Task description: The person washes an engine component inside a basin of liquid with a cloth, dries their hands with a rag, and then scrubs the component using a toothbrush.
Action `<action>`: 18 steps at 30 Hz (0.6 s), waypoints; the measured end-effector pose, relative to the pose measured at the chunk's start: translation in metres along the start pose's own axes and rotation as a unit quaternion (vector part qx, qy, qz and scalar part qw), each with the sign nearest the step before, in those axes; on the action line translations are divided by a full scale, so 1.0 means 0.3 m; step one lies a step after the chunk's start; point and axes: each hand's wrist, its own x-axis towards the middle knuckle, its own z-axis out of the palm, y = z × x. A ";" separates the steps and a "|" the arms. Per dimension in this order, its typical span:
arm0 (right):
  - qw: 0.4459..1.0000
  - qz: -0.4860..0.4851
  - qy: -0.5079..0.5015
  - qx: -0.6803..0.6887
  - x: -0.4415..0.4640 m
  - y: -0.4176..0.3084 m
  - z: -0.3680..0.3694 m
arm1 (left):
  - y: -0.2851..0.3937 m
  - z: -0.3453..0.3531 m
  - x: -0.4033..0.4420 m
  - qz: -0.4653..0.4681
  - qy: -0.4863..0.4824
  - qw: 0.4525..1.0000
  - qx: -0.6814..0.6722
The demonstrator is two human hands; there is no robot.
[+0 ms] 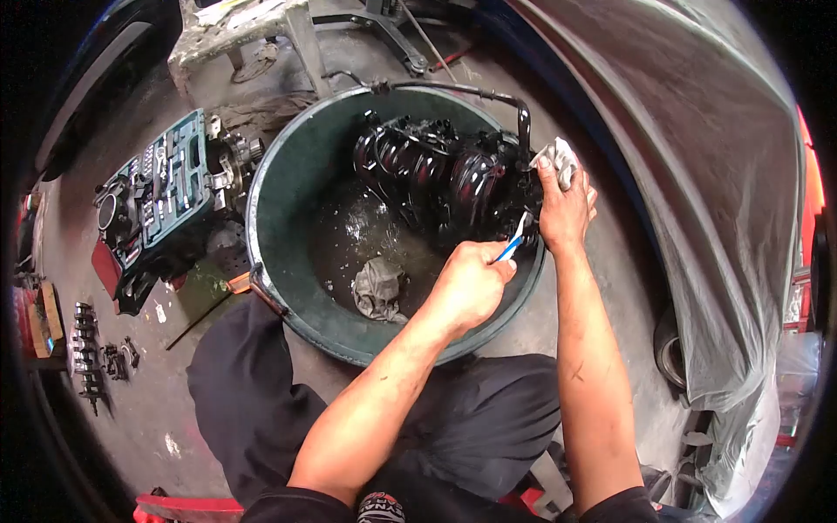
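Observation:
My left hand (pixel 469 289) is closed around the handle of a blue-and-white toothbrush (pixel 510 247). The brush's white end points up against a wet, glossy black engine part (pixel 475 179) that looks like an intake manifold. At the right rim of a big dark green tub (pixel 292 148), my right hand (pixel 567 212) grips a crumpled grey-white rag (pixel 559 162) beside the part's right end. The manifold leans inside the tub, above shallow dark liquid (pixel 353 228). A second wadded grey cloth (pixel 377 288) lies in the tub's bottom.
Left of the tub, an opened socket set case (pixel 166 179) rests on an engine block-like part. A crankshaft (pixel 86 349) stands on the floor at far left. Behind is a worn plastic stool (pixel 301 39). A grey cover (pixel 671 131) drapes along the right side.

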 end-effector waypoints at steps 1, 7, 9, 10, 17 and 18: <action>1.000 0.002 0.002 -0.002 -0.004 0.004 -0.001 | -0.011 0.002 0.003 0.042 0.028 0.989 0.139; 1.000 0.003 -0.004 -0.014 0.010 0.003 0.005 | 0.001 0.056 0.000 0.066 0.067 0.807 0.582; 1.000 0.001 -0.008 -0.006 0.003 -0.002 -0.004 | -0.007 0.071 -0.018 0.093 0.110 0.797 0.586; 1.000 0.003 -0.010 -0.003 -0.003 -0.003 -0.006 | -0.001 0.065 -0.027 0.106 0.117 0.799 0.580; 1.000 0.017 -0.003 -0.006 -0.010 -0.003 0.000 | 0.029 -0.038 0.044 0.115 0.036 0.929 0.350; 1.000 0.013 -0.003 -0.004 -0.006 -0.005 0.001 | 0.026 -0.059 0.053 0.102 0.023 0.957 0.271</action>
